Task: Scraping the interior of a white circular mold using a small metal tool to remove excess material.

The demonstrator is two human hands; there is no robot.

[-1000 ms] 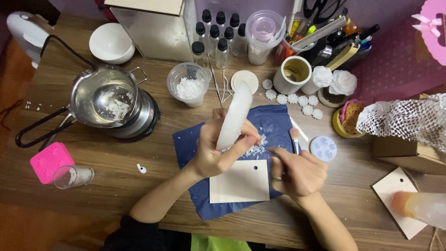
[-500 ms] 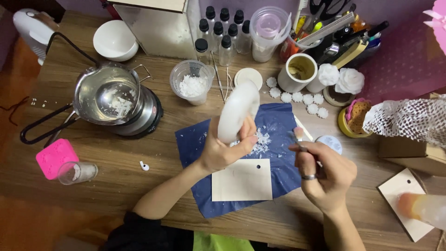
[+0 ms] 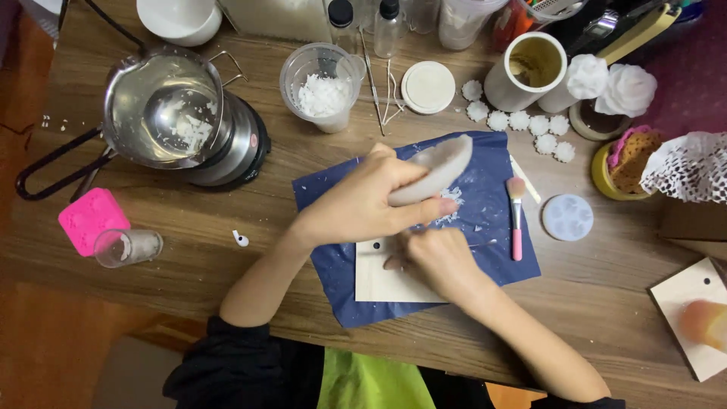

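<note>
My left hand (image 3: 360,206) grips a long white wax-like piece (image 3: 435,168) and holds it tilted over a dark blue sheet (image 3: 485,227) strewn with white flakes. My right hand (image 3: 441,263) sits just under it with curled fingers. They rest on a pale rectangular card (image 3: 382,286) with a small hole that lies on the sheet. My left hand hides the fingertips, so I cannot see whether they hold anything. A pink-handled brush (image 3: 516,223) lies loose on the sheet to the right of both hands.
A metal pot (image 3: 163,113) on a hot plate stands at the left, with a cup of white flakes (image 3: 322,87) beside it. A pink mould (image 3: 92,218) and small glass (image 3: 129,246) are near the left edge. White flower pieces (image 3: 522,121), a round pale mould (image 3: 568,217) and another card (image 3: 693,303) lie at the right.
The white piece has tipped from upright to nearly flat, low over the sheet. My right hand came in from the right to under my left hand. The brush now lies on the sheet.
</note>
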